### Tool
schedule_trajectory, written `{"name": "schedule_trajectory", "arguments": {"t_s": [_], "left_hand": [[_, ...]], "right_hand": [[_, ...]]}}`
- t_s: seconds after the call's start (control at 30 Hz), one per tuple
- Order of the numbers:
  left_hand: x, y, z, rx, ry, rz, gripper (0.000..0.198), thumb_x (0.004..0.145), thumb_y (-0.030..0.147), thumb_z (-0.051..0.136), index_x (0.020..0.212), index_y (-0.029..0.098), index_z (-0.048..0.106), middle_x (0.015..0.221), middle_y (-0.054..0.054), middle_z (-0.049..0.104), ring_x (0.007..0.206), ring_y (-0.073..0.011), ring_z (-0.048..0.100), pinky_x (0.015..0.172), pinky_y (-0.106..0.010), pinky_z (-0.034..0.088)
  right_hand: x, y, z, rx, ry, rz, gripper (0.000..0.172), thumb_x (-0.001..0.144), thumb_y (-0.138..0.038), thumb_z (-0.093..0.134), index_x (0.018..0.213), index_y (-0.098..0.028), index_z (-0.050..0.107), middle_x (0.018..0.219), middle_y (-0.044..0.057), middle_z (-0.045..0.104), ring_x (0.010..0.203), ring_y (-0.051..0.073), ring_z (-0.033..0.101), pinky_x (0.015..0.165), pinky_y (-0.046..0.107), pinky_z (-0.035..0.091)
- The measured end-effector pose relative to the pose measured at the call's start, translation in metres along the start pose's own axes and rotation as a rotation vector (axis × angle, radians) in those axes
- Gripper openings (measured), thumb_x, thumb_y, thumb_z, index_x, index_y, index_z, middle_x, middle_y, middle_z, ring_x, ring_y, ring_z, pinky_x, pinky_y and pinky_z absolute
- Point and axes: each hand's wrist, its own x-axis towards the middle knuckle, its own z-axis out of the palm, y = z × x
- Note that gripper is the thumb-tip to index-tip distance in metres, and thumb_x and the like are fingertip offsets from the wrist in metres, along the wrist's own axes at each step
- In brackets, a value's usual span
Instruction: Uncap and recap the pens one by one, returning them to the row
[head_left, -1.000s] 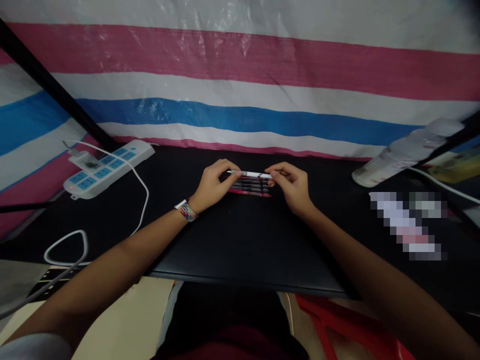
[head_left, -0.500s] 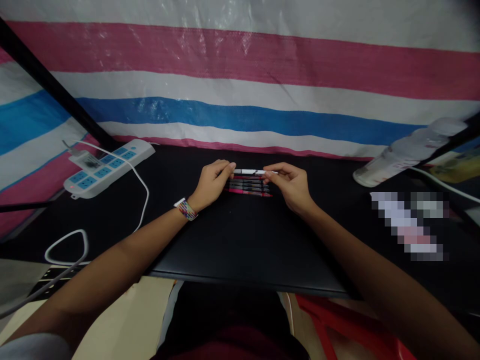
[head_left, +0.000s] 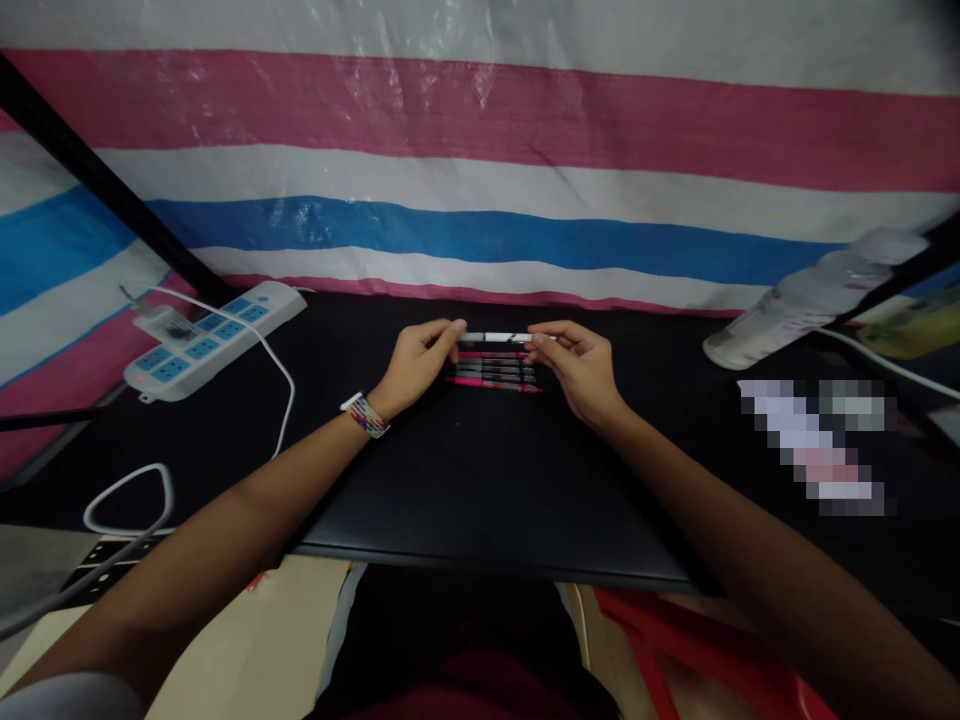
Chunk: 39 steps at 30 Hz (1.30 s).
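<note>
A white pen [head_left: 495, 338] with dark markings spans the gap between my hands, lying roughly level. My left hand [head_left: 421, 362] pinches its left end between thumb and fingers. At the other end, the fingertips of my right hand [head_left: 576, 360] are closed on it. Just below, on the black table [head_left: 480, 480], several pens [head_left: 495, 370] lie side by side in a row. Some look clear with dark parts, and the nearest one is pink-red. Parts of the row's ends are close to my fingers.
A white power strip [head_left: 217, 340] with a plugged-in charger and white cable [head_left: 291, 390] occupies the left side. On the right a plastic bottle [head_left: 810, 300] stands near a blurred-out item [head_left: 810, 440]. Striped sheeting [head_left: 480, 230] hangs behind the table; a red stool [head_left: 675, 640] is below.
Both hands have shifted very slightly up with the white pen, and a little more space shows between it and the row of pens. The pens on the table stay put.
</note>
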Motion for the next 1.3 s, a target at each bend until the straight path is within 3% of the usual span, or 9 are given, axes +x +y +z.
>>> {"name": "schedule_trajectory", "arguments": {"t_s": [0.1, 0.2, 0.33, 0.5, 0.63, 0.7, 0.87, 1.1, 1.3], "left_hand": [[0.0, 0.001, 0.0, -0.061, 0.013, 0.024, 0.02, 0.092, 0.038, 0.086, 0.103, 0.023, 0.081, 0.077, 0.0, 0.072, 0.071, -0.0149, 0.065, 0.072, -0.029, 0.053], [0.0, 0.001, 0.0, -0.052, -0.028, -0.034, 0.034, 0.106, 0.046, 0.069, 0.086, 0.02, 0.08, 0.063, -0.001, 0.067, 0.062, -0.0145, 0.063, 0.07, -0.03, 0.055], [0.0, 0.002, 0.0, -0.1, -0.009, 0.008, 0.029, 0.095, 0.041, 0.083, 0.117, 0.022, 0.079, 0.079, -0.001, 0.076, 0.072, -0.0162, 0.07, 0.075, -0.031, 0.057], [0.0, 0.004, -0.001, -0.062, 0.02, -0.012, 0.043, 0.108, 0.048, 0.064, 0.077, 0.02, 0.072, 0.065, -0.002, 0.068, 0.063, -0.014, 0.065, 0.069, -0.029, 0.052], [0.002, 0.004, -0.001, -0.145, 0.035, 0.006, 0.027, 0.092, 0.043, 0.086, 0.102, 0.021, 0.075, 0.074, 0.001, 0.071, 0.069, -0.0136, 0.067, 0.069, -0.027, 0.052], [0.002, 0.001, -0.002, -0.13, 0.035, 0.001, 0.027, 0.094, 0.045, 0.085, 0.088, 0.021, 0.074, 0.072, 0.0, 0.07, 0.068, -0.013, 0.066, 0.068, -0.026, 0.051], [0.004, -0.007, -0.004, -0.037, 0.097, -0.099, 0.062, 0.11, 0.054, 0.061, 0.058, 0.021, 0.061, 0.047, 0.001, 0.053, 0.046, -0.01, 0.05, 0.05, -0.026, 0.039], [0.01, -0.011, -0.004, -0.143, 0.161, -0.06, 0.015, 0.097, 0.032, 0.079, 0.088, 0.021, 0.074, 0.073, -0.001, 0.073, 0.068, -0.0136, 0.069, 0.07, -0.028, 0.057], [0.011, -0.017, -0.004, -0.23, 0.188, -0.096, 0.013, 0.088, 0.024, 0.082, 0.097, 0.021, 0.074, 0.086, -0.004, 0.076, 0.079, -0.0168, 0.074, 0.075, -0.031, 0.062]], "right_hand": [[-0.001, -0.001, 0.001, 0.02, 0.009, 0.006, 0.02, 0.085, -0.04, 0.09, 0.098, -0.027, 0.084, 0.087, 0.003, 0.079, 0.077, 0.019, 0.072, 0.088, 0.044, 0.065], [-0.001, -0.001, 0.001, 0.058, 0.012, 0.023, 0.017, 0.085, -0.038, 0.09, 0.097, -0.027, 0.085, 0.086, 0.003, 0.079, 0.076, 0.018, 0.072, 0.086, 0.043, 0.065], [0.0, -0.001, 0.0, 0.069, 0.014, 0.028, 0.017, 0.086, -0.037, 0.09, 0.099, -0.027, 0.085, 0.087, 0.003, 0.078, 0.076, 0.018, 0.072, 0.086, 0.044, 0.065], [0.0, -0.002, 0.0, 0.109, -0.024, 0.072, 0.021, 0.081, -0.041, 0.094, 0.096, -0.028, 0.086, 0.086, 0.002, 0.079, 0.077, 0.018, 0.072, 0.086, 0.042, 0.065], [0.0, -0.003, 0.001, 0.108, -0.016, 0.091, 0.027, 0.078, -0.045, 0.097, 0.096, -0.028, 0.086, 0.085, 0.002, 0.079, 0.077, 0.018, 0.072, 0.089, 0.043, 0.066], [0.0, -0.003, 0.001, 0.111, -0.021, 0.095, 0.026, 0.079, -0.045, 0.097, 0.096, -0.028, 0.085, 0.085, 0.002, 0.079, 0.077, 0.018, 0.072, 0.091, 0.044, 0.066], [0.0, -0.004, -0.001, 0.111, -0.028, 0.092, 0.021, 0.083, -0.041, 0.093, 0.098, -0.028, 0.085, 0.088, 0.003, 0.078, 0.081, 0.019, 0.073, 0.095, 0.045, 0.065], [0.006, -0.003, -0.008, 0.132, 0.024, 0.125, 0.017, 0.081, -0.035, 0.09, 0.096, -0.027, 0.085, 0.089, 0.003, 0.079, 0.084, 0.02, 0.073, 0.098, 0.047, 0.065], [0.011, 0.001, -0.013, 0.179, 0.04, 0.138, 0.015, 0.081, -0.031, 0.087, 0.094, -0.026, 0.083, 0.088, 0.004, 0.076, 0.085, 0.02, 0.072, 0.098, 0.046, 0.064]]}}
